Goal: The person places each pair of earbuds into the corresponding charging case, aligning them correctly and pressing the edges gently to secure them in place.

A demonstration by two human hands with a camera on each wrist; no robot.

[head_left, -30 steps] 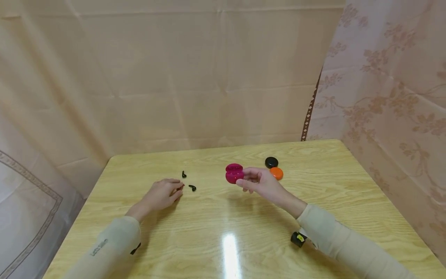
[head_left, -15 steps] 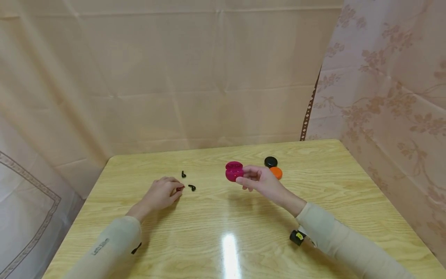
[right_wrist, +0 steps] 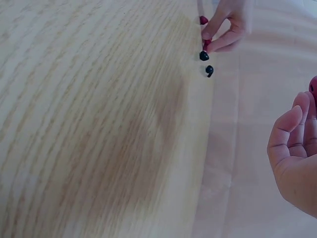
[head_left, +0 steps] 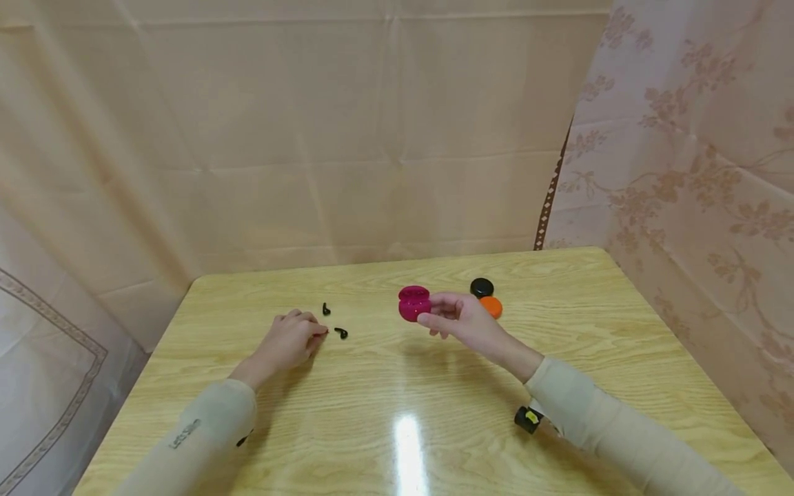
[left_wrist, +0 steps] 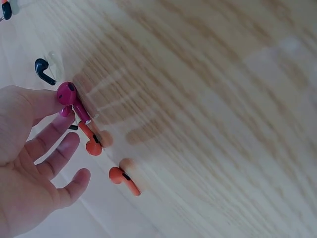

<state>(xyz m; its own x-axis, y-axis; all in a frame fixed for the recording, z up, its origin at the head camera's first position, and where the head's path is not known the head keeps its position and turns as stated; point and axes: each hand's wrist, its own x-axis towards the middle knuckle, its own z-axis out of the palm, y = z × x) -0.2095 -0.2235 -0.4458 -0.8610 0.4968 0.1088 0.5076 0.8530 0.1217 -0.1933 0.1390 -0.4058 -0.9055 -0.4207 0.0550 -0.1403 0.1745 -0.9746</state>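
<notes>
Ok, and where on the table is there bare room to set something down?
Bare wood shows between the left sleeve and right sleeve, and from the orange case to the right edge of the table. It's crowded around the left hand, with black earbuds, orange earbuds and at least one pink earbud.

Through my distant feed I saw a magenta case [head_left: 413, 308], a magenta earbud [left_wrist: 67, 93], orange earbuds [left_wrist: 93, 147], black earbuds [head_left: 342, 334], a black disc [head_left: 481, 287] and an orange disc [head_left: 491, 307]. Yellow wood grain streaked the table [head_left: 347, 406]; brown florals patterned a pink curtain [head_left: 707, 131].
</notes>
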